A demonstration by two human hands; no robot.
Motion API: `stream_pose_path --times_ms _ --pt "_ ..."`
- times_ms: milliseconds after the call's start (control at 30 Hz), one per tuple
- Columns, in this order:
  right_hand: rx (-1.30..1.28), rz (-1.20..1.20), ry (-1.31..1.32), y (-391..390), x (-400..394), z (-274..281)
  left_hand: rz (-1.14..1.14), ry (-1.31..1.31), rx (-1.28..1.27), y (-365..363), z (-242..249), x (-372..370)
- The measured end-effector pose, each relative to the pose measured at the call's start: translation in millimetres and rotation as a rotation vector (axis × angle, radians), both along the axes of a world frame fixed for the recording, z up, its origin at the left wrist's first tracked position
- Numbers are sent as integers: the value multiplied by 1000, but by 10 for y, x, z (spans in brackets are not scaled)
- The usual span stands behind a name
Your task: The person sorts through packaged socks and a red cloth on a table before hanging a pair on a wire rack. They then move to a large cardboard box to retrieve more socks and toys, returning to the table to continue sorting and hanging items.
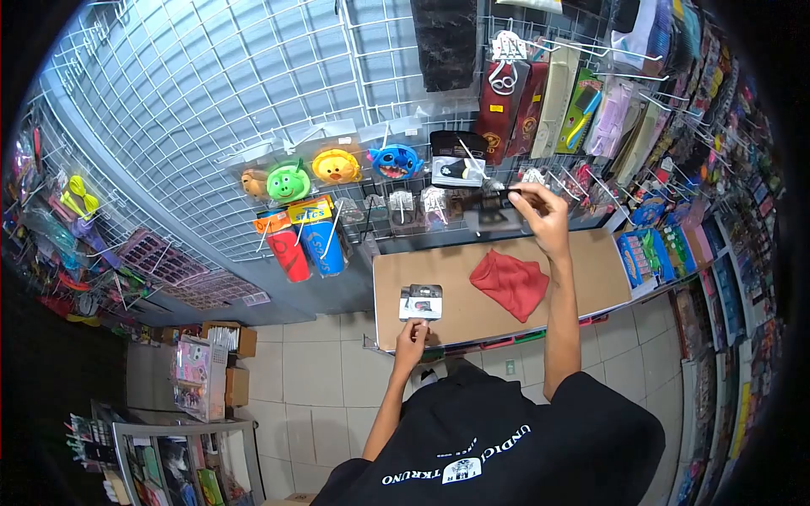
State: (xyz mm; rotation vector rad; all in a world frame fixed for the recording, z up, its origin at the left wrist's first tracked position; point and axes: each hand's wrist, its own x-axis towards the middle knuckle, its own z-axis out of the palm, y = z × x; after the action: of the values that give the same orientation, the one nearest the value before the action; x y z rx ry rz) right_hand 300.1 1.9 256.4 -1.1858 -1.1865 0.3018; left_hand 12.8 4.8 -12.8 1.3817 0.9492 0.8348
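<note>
My left hand (412,339) is closed at the lower edge of a small black-and-white packet (420,305), which is on the brown tabletop (451,325). Raised over the table's back edge, my right hand (547,221) pinches a dark, partly see-through packet (498,218), smeared by motion. Its contents cannot be made out. Between the two hands a crumpled red cloth (511,285) lies on the table. Just behind the raised packet, a black-and-white package (456,160) hangs on the wall grid.
A white wire grid (278,93) covers the wall, with hooks jutting out. Character-faced pouches (336,166) and red and blue packs (321,244) hang there. Combs and brushes (582,118) hang at upper right. A glass cabinet (190,430) stands at lower left.
</note>
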Motion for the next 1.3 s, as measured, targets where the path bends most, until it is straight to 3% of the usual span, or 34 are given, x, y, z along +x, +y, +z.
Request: stream_pose_path --times_ms 300,567,700,967,1000,1033,1067,1100,1167,1267,1300 --pt "219 40 135 -64 -275 321 -86 -8 14 48 -145 67" --pt "174 -115 54 165 -256 124 -70 -2 -8 57 -147 -29" --pt "89 -136 142 253 -245 162 -39 -8 4 43 -97 -71" --pt "-117 -349 -230 1003 123 93 -82 84 1 69 59 -38" --pt "-54 -352 -208 1004 105 77 -80 63 25 92 61 -21" --pt "8 -352 -184 985 72 59 -43 22 81 178 -252 7" --pt "1 -367 -168 915 38 77 8 111 136 233 -403 19" --pt "137 -476 -283 862 4 52 61 199 186 276 -463 49" --pt "313 -626 -224 571 -281 111 128 364 415 312 -471 53" --pt "298 -301 -136 128 -700 -588 171 490 322 360 -515 87" --pt "441 -147 -291 26 -848 -814 198 517 298 358 -513 88"
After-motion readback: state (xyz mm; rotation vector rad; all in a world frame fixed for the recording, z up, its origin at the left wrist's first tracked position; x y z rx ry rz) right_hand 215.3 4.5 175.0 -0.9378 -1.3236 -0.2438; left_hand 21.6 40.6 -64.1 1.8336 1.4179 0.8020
